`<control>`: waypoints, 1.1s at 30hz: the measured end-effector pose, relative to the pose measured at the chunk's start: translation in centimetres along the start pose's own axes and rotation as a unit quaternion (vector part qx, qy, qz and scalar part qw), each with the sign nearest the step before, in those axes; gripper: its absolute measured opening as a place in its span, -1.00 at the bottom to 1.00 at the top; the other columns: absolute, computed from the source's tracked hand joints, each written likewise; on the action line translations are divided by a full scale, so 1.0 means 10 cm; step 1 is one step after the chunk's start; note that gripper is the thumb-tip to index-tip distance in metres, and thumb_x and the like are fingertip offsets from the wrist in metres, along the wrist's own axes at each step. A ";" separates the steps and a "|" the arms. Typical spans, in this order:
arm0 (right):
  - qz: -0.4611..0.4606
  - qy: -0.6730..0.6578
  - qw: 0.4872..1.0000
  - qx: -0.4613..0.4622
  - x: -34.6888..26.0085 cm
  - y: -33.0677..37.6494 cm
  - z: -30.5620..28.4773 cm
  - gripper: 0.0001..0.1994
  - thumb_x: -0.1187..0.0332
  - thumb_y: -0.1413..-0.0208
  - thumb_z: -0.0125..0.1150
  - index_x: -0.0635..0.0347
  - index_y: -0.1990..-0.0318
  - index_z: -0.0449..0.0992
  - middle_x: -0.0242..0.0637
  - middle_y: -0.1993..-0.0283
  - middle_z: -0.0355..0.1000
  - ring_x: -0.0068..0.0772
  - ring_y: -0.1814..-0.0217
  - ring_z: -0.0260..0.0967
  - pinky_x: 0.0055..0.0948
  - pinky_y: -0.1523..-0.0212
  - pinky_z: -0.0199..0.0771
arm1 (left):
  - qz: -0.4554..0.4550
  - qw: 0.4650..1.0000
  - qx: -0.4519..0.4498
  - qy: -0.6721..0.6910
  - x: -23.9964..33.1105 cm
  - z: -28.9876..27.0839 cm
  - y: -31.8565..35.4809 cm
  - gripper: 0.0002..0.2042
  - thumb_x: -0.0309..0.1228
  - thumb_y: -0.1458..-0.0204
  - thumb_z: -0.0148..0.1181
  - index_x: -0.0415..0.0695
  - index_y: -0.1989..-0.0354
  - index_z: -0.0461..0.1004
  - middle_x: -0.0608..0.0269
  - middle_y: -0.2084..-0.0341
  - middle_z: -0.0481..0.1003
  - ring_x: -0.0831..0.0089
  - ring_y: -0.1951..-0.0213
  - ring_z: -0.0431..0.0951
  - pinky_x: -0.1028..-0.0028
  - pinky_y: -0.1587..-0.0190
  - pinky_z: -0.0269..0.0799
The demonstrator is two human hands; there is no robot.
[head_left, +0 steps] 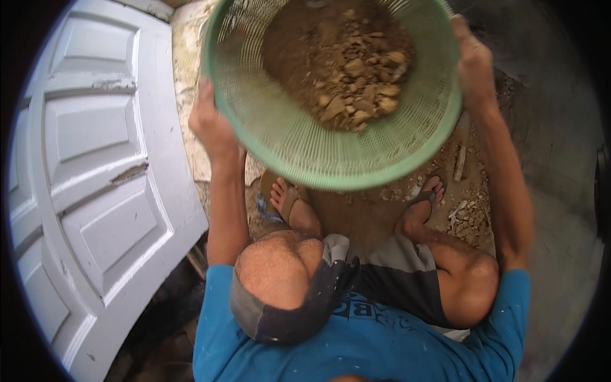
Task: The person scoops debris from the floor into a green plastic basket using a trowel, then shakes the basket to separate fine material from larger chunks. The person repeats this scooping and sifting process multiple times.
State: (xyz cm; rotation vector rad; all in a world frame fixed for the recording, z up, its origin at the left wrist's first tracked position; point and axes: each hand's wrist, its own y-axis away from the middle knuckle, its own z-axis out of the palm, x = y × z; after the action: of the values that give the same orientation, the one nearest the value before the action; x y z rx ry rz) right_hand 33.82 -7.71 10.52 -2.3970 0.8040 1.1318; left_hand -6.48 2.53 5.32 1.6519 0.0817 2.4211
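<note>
Both my hands hold up a round green plastic basket point(356, 167) with ribbed, slotted walls, out in front of my knees. My left hand point(215, 124) grips its left rim, and my right hand point(474, 60) grips the right rim higher up. Inside lie brown soil and a heap of stones and clods point(359, 89), gathered toward the right of the basket's bottom. The basket looks tilted toward me and slightly smeared by motion. Its far rim is cut off by the picture's top edge.
A white panelled door point(95, 137) with chipped paint stands at my left, beside a pale rough stone surface point(191, 83). My sandalled feet rest on dirt below the basket. Loose rubble point(468, 216) lies by my right foot, and a grey wall or slab point(560, 191) is at far right.
</note>
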 end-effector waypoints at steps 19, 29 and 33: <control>-0.037 0.003 0.999 -0.039 -0.11 -0.05 0.23 -0.35 -0.21 -0.50 0.01 0.30 0.10 0.71 -0.32 0.31 0.60 -0.51 0.35 0.49 -0.40 0.22 0.53 | -0.074 0.989 0.129 -0.005 -0.20 -0.26 0.12 -0.56 -0.18 -0.50 0.03 -0.42 -0.06 0.57 0.07 0.15 0.65 0.36 0.22 0.65 0.45 0.13 0.58; 0.060 0.009 0.996 -0.065 -0.42 0.11 0.15 -0.33 -0.22 -0.50 0.00 0.32 0.07 0.70 -0.32 0.30 0.58 -0.51 0.35 0.46 -0.41 0.21 0.52 | 0.015 0.999 0.047 0.000 0.11 -0.09 0.09 -0.63 -0.23 -0.48 0.03 -0.34 0.07 0.60 0.01 0.20 0.68 0.30 0.25 0.73 0.34 0.15 0.75; 0.041 0.041 0.998 -0.028 -0.14 0.09 0.19 -0.31 -0.22 -0.50 0.00 0.37 0.00 0.70 -0.27 0.27 0.62 -0.47 0.36 0.49 -0.40 0.18 0.56 | -0.091 0.979 0.144 -0.114 -0.04 -0.02 0.24 -0.65 -0.20 -0.47 0.08 -0.27 0.15 0.61 0.20 0.36 0.61 0.50 0.36 0.58 0.46 0.30 0.55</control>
State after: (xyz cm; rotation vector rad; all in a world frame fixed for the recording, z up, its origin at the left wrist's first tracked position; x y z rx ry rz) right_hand 31.44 -6.86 10.37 -2.4905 0.9161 1.1068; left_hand -6.82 0.11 5.28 1.9361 0.5460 2.1478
